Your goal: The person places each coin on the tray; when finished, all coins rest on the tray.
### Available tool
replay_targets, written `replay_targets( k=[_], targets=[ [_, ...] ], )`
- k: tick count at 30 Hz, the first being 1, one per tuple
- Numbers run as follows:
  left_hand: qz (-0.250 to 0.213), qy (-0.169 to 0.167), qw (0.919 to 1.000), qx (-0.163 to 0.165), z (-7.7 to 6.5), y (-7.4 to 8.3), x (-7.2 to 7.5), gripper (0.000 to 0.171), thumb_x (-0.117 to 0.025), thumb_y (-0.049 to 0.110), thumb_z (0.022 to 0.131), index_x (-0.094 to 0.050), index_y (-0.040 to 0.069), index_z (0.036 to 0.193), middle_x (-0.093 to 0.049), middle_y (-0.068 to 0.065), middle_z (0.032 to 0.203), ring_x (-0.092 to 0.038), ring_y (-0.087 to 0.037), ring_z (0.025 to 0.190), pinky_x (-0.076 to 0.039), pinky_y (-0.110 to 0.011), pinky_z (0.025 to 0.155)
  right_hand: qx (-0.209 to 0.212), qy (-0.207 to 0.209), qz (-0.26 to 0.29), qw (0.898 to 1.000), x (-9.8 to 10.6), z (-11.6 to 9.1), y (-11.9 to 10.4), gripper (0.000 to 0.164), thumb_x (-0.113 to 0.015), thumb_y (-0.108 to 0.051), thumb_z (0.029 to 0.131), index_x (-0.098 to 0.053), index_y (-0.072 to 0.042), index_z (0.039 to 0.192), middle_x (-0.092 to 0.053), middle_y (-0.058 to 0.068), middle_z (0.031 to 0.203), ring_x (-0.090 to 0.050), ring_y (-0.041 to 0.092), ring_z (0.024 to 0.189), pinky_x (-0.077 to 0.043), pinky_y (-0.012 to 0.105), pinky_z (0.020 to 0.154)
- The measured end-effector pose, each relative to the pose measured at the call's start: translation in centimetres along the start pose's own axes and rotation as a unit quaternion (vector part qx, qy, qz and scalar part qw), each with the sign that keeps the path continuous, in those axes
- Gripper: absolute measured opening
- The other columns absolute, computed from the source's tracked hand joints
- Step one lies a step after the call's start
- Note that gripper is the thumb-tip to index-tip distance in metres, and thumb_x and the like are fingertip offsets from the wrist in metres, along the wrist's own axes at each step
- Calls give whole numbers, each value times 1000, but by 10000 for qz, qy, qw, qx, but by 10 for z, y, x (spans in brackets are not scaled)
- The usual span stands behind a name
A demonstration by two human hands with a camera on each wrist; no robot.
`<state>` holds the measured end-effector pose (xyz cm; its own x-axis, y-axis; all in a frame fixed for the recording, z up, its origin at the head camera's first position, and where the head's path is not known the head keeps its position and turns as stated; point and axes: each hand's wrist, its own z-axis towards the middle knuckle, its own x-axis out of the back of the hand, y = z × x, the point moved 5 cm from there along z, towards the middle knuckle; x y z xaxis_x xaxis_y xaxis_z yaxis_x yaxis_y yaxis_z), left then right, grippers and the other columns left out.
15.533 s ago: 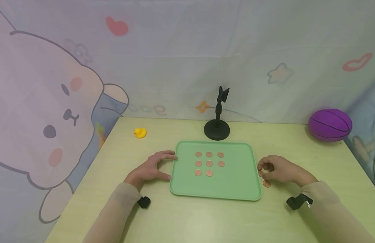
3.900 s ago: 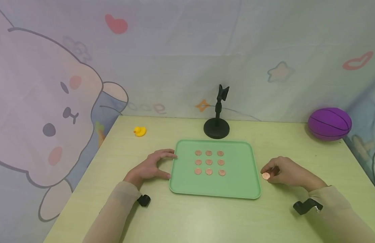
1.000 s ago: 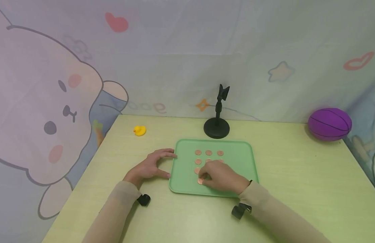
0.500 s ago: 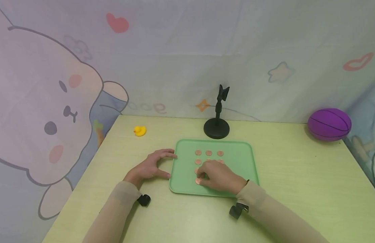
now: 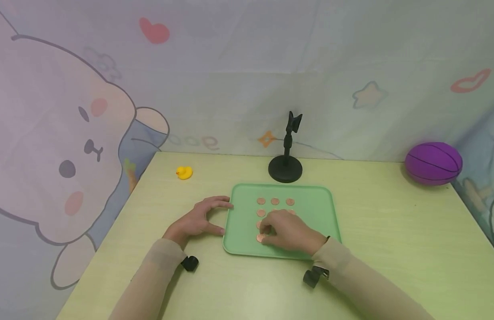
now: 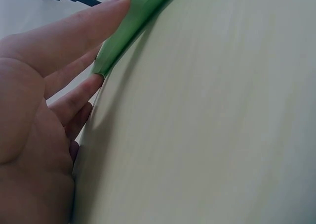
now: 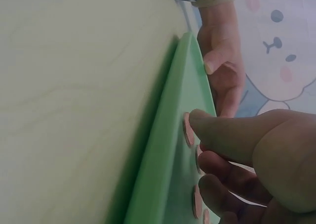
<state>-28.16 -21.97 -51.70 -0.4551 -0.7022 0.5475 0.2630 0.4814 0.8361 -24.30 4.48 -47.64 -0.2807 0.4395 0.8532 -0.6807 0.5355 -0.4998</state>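
Note:
A green tray (image 5: 241,242) lies on the table, with copper-coloured coins (image 5: 274,201) set out in rows on it. My left hand (image 5: 197,218) is spread at the tray's left rim, thumb and fingertips against the edge. In the left wrist view, that hand (image 6: 54,85) touches the tray's rim (image 6: 121,41). My right hand (image 5: 291,232) is over the tray, thumb and curled forefinger at a coin (image 5: 260,238) below the left column. The right wrist view has the thumb (image 7: 222,132) at the edge of this coin (image 7: 188,129), which looks flat on the tray. My right hand hides some coins.
Behind the tray stands a black stand (image 5: 285,170) with a round base. A yellow rubber duck (image 5: 185,173) sits at the back left, and a purple ball (image 5: 433,163) at the back right. A printed cloth (image 5: 239,89) hangs behind the table.
Earlier, two coins lay right of the tray; one joined the rows. My right hand brought the other across to the lower left and shifted it slightly left. My left hand stayed.

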Motion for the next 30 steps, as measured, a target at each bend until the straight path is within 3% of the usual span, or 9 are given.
replay_targets(
  k=[2, 7, 12, 17, 25, 30],
  targets=[
    [5, 1, 10000, 10, 1, 0, 0, 68, -94, 18, 77, -67, 22, 140, -45, -3, 162, -28, -33, 154, -16, -62, 126, -65, 43, 76, 9999, 4, -3, 4, 27, -82, -17, 88, -61, -21, 70, -45, -12, 66, -35, 0, 61, -35, 21, 60],
    [-16, 13, 10000, 64, 2, -1, 0, 68, -94, 18, 78, -67, 22, 140, -45, -3, 162, -27, -34, 154, -15, -63, 126, -222, 272, 233, 9991, 21, -18, 18, 12, -83, -11, 84, -74, -20, 85, -67, -13, 81, -53, -1, 65, -51, 23, 68],
    [-18, 6, 10000, 65, 3, -3, -1, 67, -94, 19, 78, -67, 22, 140, -44, -4, 163, -27, -35, 155, -15, -65, 125, -545, 492, 277, 9969, 38, -41, 39, 9, -81, -14, 88, -76, -21, 89, -65, -16, 80, -58, 1, 69, -54, 25, 70],
    [18, -24, 10000, 71, 5, -2, 0, 68, -94, 20, 78, -67, 22, 140, -44, -4, 163, -26, -35, 155, -14, -66, 125, -824, 737, 202, 9937, 59, -67, 61, 7, -83, -20, 92, -78, -17, 96, -69, -13, 89, -61, 2, 75, -55, 27, 68],
    [25, -48, 9999, 126, 6, -1, 1, 69, -95, 21, 78, -66, 23, 141, -44, -3, 163, -26, -35, 155, -13, -65, 125, -1015, 1188, -67, 9877, 87, -101, 94, 12, -82, -11, 91, -78, -11, 102, -71, -7, 93, -63, 6, 79, -56, 30, 68],
    [-26, -48, 9998, 172, 5, -1, 1, 70, -93, 22, 80, -64, 23, 144, -43, -4, 163, -26, -35, 155, -12, -66, 126, -1232, 1251, -164, 9843, 96, -115, 112, 15, -82, -11, 92, -77, -9, 106, -73, -3, 96, -66, 11, 81, -56, 29, 68]
  ],
)
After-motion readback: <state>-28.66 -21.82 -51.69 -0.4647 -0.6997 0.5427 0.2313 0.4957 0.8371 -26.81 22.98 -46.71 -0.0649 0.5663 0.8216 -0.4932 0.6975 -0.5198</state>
